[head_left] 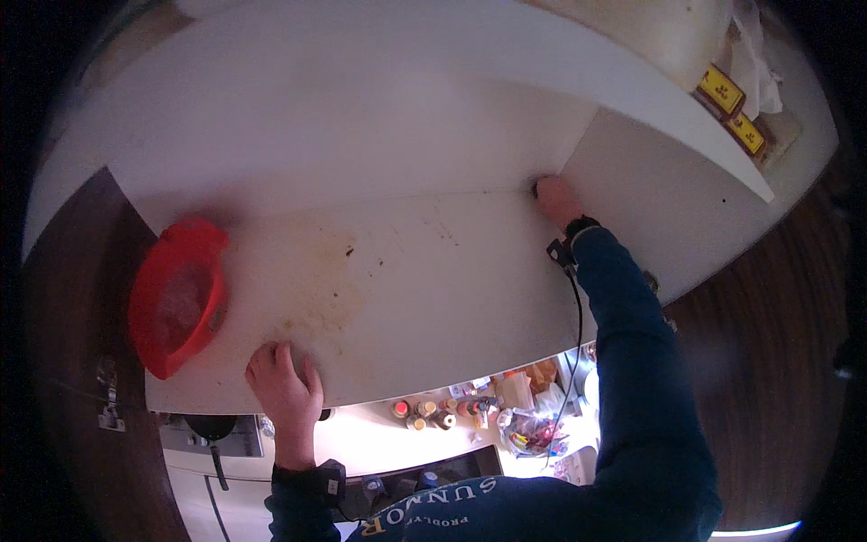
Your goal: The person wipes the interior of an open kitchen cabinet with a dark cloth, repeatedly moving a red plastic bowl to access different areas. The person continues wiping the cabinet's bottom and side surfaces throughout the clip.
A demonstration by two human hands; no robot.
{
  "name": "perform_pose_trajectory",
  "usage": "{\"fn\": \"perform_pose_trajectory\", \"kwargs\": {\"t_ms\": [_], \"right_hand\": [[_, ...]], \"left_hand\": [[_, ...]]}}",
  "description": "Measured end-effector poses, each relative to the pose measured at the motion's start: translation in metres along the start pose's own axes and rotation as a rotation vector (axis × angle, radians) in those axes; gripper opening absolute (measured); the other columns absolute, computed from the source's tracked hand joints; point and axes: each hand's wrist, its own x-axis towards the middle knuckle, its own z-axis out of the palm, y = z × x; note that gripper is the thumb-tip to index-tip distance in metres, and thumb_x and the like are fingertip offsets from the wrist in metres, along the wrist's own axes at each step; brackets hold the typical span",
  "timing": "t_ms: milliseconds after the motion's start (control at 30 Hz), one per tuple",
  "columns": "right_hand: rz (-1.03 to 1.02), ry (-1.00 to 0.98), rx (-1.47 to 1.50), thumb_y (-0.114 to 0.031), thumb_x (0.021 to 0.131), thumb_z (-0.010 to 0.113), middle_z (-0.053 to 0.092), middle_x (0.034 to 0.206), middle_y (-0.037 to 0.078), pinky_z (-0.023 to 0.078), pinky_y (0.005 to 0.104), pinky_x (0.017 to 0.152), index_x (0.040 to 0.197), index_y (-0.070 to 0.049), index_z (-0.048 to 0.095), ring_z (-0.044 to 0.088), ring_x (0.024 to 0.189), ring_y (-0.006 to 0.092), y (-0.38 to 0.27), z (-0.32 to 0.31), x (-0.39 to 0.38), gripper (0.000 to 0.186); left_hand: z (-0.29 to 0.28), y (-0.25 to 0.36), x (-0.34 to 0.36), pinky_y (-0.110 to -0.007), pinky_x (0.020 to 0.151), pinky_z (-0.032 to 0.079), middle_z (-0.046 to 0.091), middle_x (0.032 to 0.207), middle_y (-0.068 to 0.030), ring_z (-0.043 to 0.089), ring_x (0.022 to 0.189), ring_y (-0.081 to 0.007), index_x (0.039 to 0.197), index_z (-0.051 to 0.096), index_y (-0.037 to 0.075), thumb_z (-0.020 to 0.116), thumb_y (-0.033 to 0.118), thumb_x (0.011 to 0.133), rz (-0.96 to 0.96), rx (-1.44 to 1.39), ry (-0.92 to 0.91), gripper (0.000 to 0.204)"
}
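1. The left hand [287, 390] lies flat, fingers spread and open, on the front edge of the white shelf board [424, 271], bracing rather than gripping anything.
2. The right hand [557, 199] is stretched to the back right corner of the shelf, closed over something small and dark [536, 188] where the board meets the side wall; it is likely a cloth or pad, though I cannot tell what it is.
3. The red plastic bowl [176, 298] sits at the left end of the shelf, close to the front edge. A sweep of an arm toward that end could knock it off onto the counter below.
4. Brown stains [316, 285] mark the middle of the board; the far reach leaves them untouched and puts weight on the braced hand, which could slip off the edge.
5. A cable [576, 316] hangs from the right wrist and could snag on the shelf edge.
6. Hard to make out: the right fingertips, the bowl's contents, and the small bottles [433, 414] below. The yellow boxes [731, 108] on the shelf above are partly cut off.
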Motion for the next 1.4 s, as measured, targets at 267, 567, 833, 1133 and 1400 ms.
{"fn": "perform_pose_trajectory", "kwargs": {"t_ms": [267, 567, 833, 1133, 1400], "right_hand": [[-0.073, -0.235, 0.401, -0.021, 0.073, 0.067, 0.065, 0.103, 0.019, 0.051, 0.0415, 0.078, 0.106, -0.002, 0.065, 0.063, 0.091, 0.0307, -0.002, -0.035, -0.032, 0.038], [0.042, 0.191, 0.47, -0.027, 0.082, 0.064, 0.064, 0.097, 0.018, 0.049, 0.0409, 0.08, 0.102, -0.003, 0.056, 0.063, 0.089, 0.0307, 0.002, -0.129, -0.034, 0.033], [0.041, 0.094, -0.152, -0.019, 0.084, 0.056, 0.063, 0.1, 0.018, 0.048, 0.0446, 0.08, 0.095, -0.003, 0.063, 0.06, 0.094, 0.0335, -0.021, -0.004, -0.041, 0.02], [-0.025, 0.2, 0.07, -0.021, 0.08, 0.058, 0.063, 0.094, 0.021, 0.049, 0.0475, 0.077, 0.093, 0.002, 0.063, 0.059, 0.089, 0.0391, -0.028, 0.024, 0.012, 0.027], [-0.405, 0.154, 0.403, -0.015, 0.081, 0.053, 0.064, 0.095, 0.019, 0.046, 0.0473, 0.084, 0.09, 0.002, 0.063, 0.058, 0.091, 0.0367, -0.219, -0.051, -0.005, 0.022]], "left_hand": [[-0.002, 0.001, -0.001, -0.049, 0.094, 0.036, 0.051, 0.107, -0.0176, 0.049, 0.107, -0.0347, 0.105, 0.051, 0.004, 0.069, 0.019, 0.074, 0.0, -0.013, -0.001, 0.039], [0.004, -0.002, -0.002, -0.049, 0.094, 0.037, 0.052, 0.108, -0.018, 0.05, 0.106, -0.0336, 0.106, 0.051, 0.004, 0.066, 0.019, 0.078, 0.046, 0.001, 0.054, 0.036], [0.004, -0.001, -0.001, -0.05, 0.096, 0.036, 0.052, 0.111, -0.0192, 0.049, 0.108, -0.034, 0.108, 0.05, 0.004, 0.065, 0.02, 0.079, 0.029, 0.026, 0.035, 0.036], [-0.002, 0.004, 0.002, -0.05, 0.094, 0.037, 0.051, 0.108, -0.0181, 0.05, 0.106, -0.0333, 0.109, 0.05, 0.005, 0.07, 0.022, 0.075, 0.039, 0.025, 0.034, 0.043], [0.002, 0.002, -0.001, -0.049, 0.093, 0.036, 0.051, 0.11, -0.0167, 0.049, 0.108, -0.0329, 0.107, 0.051, 0.005, 0.071, 0.021, 0.072, 0.02, 0.018, 0.044, 0.043]]}}
